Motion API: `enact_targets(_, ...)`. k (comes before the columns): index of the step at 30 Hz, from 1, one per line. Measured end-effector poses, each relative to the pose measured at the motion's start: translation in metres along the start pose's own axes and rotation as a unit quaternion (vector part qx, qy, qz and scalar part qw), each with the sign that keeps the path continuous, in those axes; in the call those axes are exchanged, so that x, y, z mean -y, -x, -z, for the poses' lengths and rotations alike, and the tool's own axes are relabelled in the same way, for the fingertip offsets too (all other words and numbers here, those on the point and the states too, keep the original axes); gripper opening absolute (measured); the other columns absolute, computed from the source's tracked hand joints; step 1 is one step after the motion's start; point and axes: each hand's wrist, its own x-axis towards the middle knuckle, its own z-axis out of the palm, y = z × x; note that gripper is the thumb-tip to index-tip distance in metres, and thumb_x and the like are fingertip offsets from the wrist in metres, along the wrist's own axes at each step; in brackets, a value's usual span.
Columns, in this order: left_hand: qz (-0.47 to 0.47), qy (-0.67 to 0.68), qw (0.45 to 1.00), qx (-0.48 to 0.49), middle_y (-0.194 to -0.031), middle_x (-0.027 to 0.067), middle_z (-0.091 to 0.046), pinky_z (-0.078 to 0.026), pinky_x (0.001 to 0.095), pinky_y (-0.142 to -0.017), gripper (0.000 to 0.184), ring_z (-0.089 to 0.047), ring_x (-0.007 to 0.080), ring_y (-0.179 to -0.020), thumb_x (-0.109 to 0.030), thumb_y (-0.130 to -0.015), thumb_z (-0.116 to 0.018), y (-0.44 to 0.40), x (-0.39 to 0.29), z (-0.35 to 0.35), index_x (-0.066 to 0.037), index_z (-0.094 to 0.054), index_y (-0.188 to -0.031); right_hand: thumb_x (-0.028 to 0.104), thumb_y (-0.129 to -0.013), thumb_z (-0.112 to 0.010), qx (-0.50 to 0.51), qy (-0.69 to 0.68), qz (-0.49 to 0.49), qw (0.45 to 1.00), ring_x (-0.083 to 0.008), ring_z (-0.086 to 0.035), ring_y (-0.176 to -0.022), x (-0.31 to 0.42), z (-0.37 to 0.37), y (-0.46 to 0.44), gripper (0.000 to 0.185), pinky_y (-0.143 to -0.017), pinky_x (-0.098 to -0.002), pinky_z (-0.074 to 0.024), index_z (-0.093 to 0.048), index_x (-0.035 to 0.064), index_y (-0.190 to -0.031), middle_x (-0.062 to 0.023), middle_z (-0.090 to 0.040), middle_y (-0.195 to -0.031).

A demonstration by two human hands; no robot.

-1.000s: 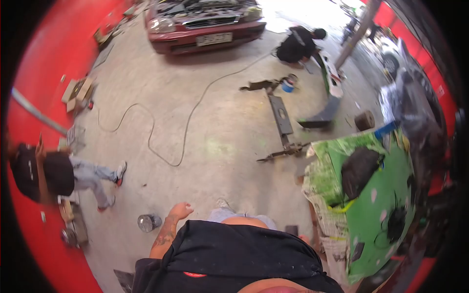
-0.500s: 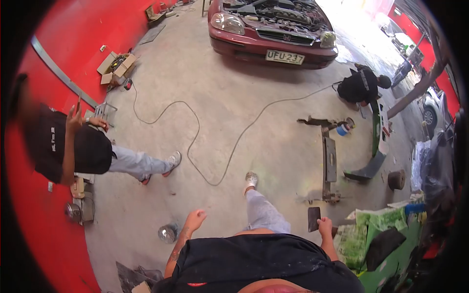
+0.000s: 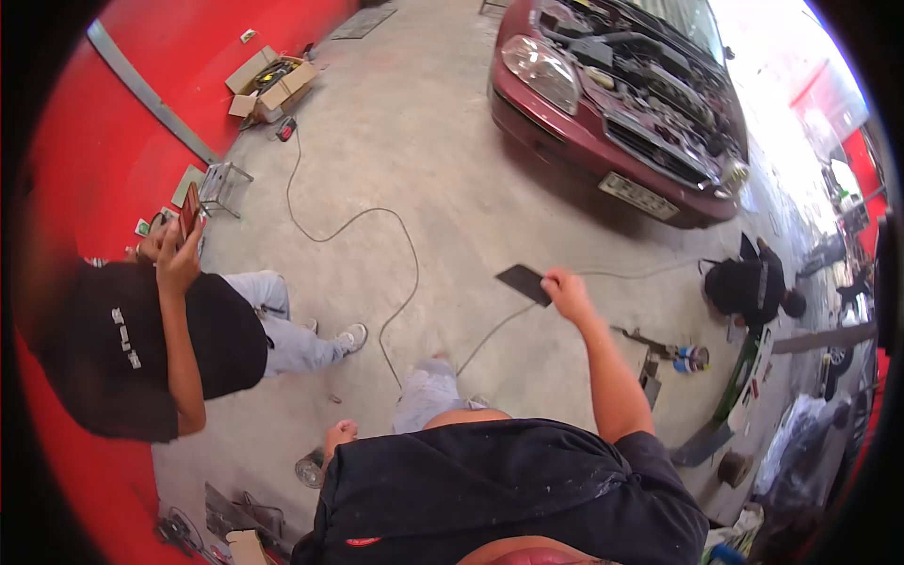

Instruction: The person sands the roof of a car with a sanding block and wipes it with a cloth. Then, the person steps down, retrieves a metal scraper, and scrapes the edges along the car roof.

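In my right hand [image 3: 565,292] is a dark, flat rectangular sheet [image 3: 524,283], gripped by one edge and held out in front of me above the floor. The sheet looks stiff; I cannot tell its exact kind. My left hand [image 3: 341,435] hangs low by my left side with its fingers curled in, and nothing shows in it. Close to that hand, a round shiny can-like object [image 3: 309,469] stands on the floor, partly hidden by my arm.
A maroon car [image 3: 603,122] stands ahead, engine bay exposed. A cable [image 3: 414,259] snakes across the concrete. At left, a person [image 3: 188,330] holds a phone [image 3: 190,209]. Another person [image 3: 753,287] crouches at right near a detached bumper [image 3: 744,377]. An opened cardboard box [image 3: 273,87] sits by the red wall.
My right hand has swung the sheet forward and up from my right side. My left hand has dropped back. The view has turned left, and the person at left has raised a phone.
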Motion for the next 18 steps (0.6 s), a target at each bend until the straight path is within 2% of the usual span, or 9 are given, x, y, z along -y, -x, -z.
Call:
enact_targets(2,-0.028,0.008,0.999,0.033,-0.095,0.0079,-0.072,-0.054,0.0347,-0.071,0.025,-0.068,0.0187,-0.078,-0.026,-0.092,-0.064,-0.083,0.014,-0.004,-0.006,-0.071,-0.104,0.021,-0.09,-0.065,-0.004,-0.016,-0.007,1.0,-0.0404,-0.065,-0.084,0.006,-0.001,-0.085,0.019,-0.074,-0.0457,-0.0507,-0.067,0.0022,-0.09,-0.0215,-0.068,-0.088)
enact_targets(6,-0.077,-0.085,0.991,0.064,-0.093,0.0096,-0.073,-0.054,0.0344,-0.074,0.027,-0.069,0.0206,-0.081,-0.025,-0.093,-0.064,-0.156,-0.143,0.024,-0.003,-0.071,-0.107,0.022,-0.09,-0.066,-0.026,0.025,-0.165,0.986,-0.0307,-0.064,-0.072,-0.07,-0.03,-0.147,0.023,-0.065,-0.0437,-0.0471,-0.064,-0.0005,-0.089,-0.0219,-0.067,-0.08)
enact_targets(8,-0.126,-0.117,0.983,0.068,-0.092,0.0105,-0.073,-0.055,0.0342,-0.076,0.028,-0.07,0.0216,-0.083,-0.024,-0.093,-0.064,-0.186,-0.247,0.034,-0.002,-0.071,-0.108,0.032,-0.091,-0.065,0.013,0.054,-0.272,0.961,-0.0433,-0.063,-0.085,-0.135,-0.062,-0.124,0.031,-0.073,-0.0503,-0.0481,-0.064,0.0007,-0.088,-0.0259,-0.066,-0.091)
enact_targets(9,-0.155,-0.137,0.976,0.067,-0.092,0.0109,-0.073,-0.055,0.0341,-0.076,0.029,-0.07,0.0221,-0.084,-0.024,-0.093,-0.064,-0.207,-0.297,0.038,-0.001,-0.071,-0.109,0.029,-0.094,-0.06,0.065,0.07,-0.29,0.952,-0.0415,-0.065,-0.079,-0.142,-0.065,-0.103,0.031,-0.07,-0.0479,-0.0483,-0.066,-0.0006,-0.089,-0.0269,-0.066,-0.084)
enact_targets(11,-0.235,-0.193,0.952,0.038,-0.091,0.0118,-0.074,-0.055,0.034,-0.078,0.03,-0.071,0.023,-0.086,-0.023,-0.093,-0.064,-0.251,-0.389,0.046,0.001,-0.07,-0.11,0.044,-0.096,-0.054,0.163,0.213,-0.267,0.925,-0.0447,-0.065,-0.097,-0.196,-0.098,-0.039,0.047,-0.086,-0.0531,-0.0513,-0.07,0.0005,-0.092,-0.0251,-0.069,-0.097)
enact_targets(12,-0.257,-0.209,0.943,0.028,-0.091,0.0122,-0.074,-0.055,0.0339,-0.078,0.031,-0.071,0.0235,-0.087,-0.023,-0.094,-0.064,-0.273,-0.441,0.038,0.001,-0.07,-0.111,0.042,-0.095,-0.053,0.206,0.168,-0.36,0.894,-0.0458,-0.064,-0.097,-0.153,-0.083,-0.032,0.047,-0.09,-0.0526,-0.0499,-0.07,-0.0006,-0.09,-0.0272,-0.069,-0.095)
enact_targets(14,-0.219,-0.148,0.964,0.044,-0.096,0.0145,-0.073,-0.054,0.033,-0.081,0.032,-0.07,0.0207,-0.089,-0.023,-0.092,-0.068,-0.315,-0.54,0.041,0.0,-0.069,-0.113,0.041,-0.095,-0.051,0.363,0.223,-0.325,0.844,-0.0412,-0.066,-0.097,-0.166,-0.102,0.001,0.046,-0.088,-0.0505,-0.0509,-0.072,0.0002,-0.087,-0.023,-0.071,-0.096)
enact_targets(17,-0.245,-0.14,0.958,0.042,-0.096,0.0134,-0.073,-0.053,0.0327,-0.08,0.032,-0.068,0.0193,-0.088,-0.024,-0.092,-0.067,-0.369,-0.64,0.041,0.0,-0.069,-0.113,0.038,-0.097,-0.047,0.347,0.263,-0.232,0.87,-0.0391,-0.068,-0.094,-0.275,-0.204,0.084,0.046,-0.083,-0.0507,-0.0521,-0.072,0.0019,-0.086,-0.0212,-0.071,-0.091)
enact_targets(18,-0.263,-0.131,0.955,0.035,-0.095,0.0125,-0.073,-0.053,0.0324,-0.08,0.032,-0.068,0.0187,-0.086,-0.024,-0.092,-0.067,-0.398,-0.664,0.04,0.0,-0.069,-0.114,0.036,-0.097,-0.046,0.292,0.191,-0.364,0.863,-0.0392,-0.068,-0.092,-0.258,-0.206,0.055,0.044,-0.082,-0.0513,-0.0524,-0.072,0.0028,-0.085,-0.0206,-0.071,-0.09)
